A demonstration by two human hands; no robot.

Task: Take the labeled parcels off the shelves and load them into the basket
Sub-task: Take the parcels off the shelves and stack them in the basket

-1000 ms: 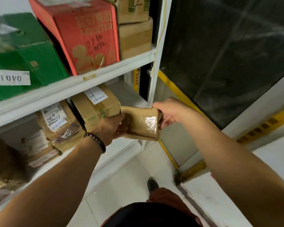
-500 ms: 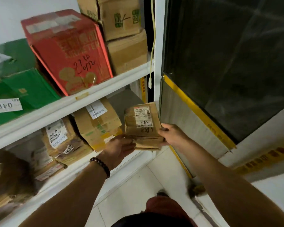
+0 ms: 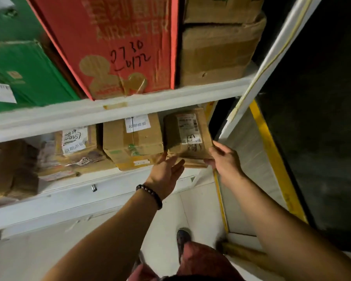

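At the far left of the upper shelf, a green carton (image 3: 28, 74) is cut off by the frame edge, and its white label (image 3: 0, 94) shows only part of a number. Beside it stands a red carton (image 3: 118, 47) with its top out of view; the handwritten digits on its front are clear, but the pale print above them is blurred. To the right are stacked brown cartons (image 3: 217, 47), also cropped at the top. All of them rest on the white shelf board (image 3: 130, 106).

The left end of the lower shelf holds a smeared heap of parcels (image 3: 12, 165), too blurred to count. Next comes a taped parcel (image 3: 75, 142) with a scribbled label, then a cardboard box (image 3: 132, 142) whose label text is unreadable.

The left hand (image 3: 166, 173), with a beaded bracelet (image 3: 150, 195) on its wrist, has a slack grip. Its fingers are straight and hold nothing, and their tips reach the near edge of the labeled parcel (image 3: 187, 136). I cannot tell whether they touch it. This parcel sits at the right end of the lower shelf, just beside the cardboard box. Its printed label is too small to read, and its underside is hidden.

The right hand (image 3: 225, 161) has its grip curled round the parcel's near right corner. Further right are a yellow strip (image 3: 272, 149) and a dark panel (image 3: 322, 118). Below, one shoe (image 3: 182, 238) shows on the floor.
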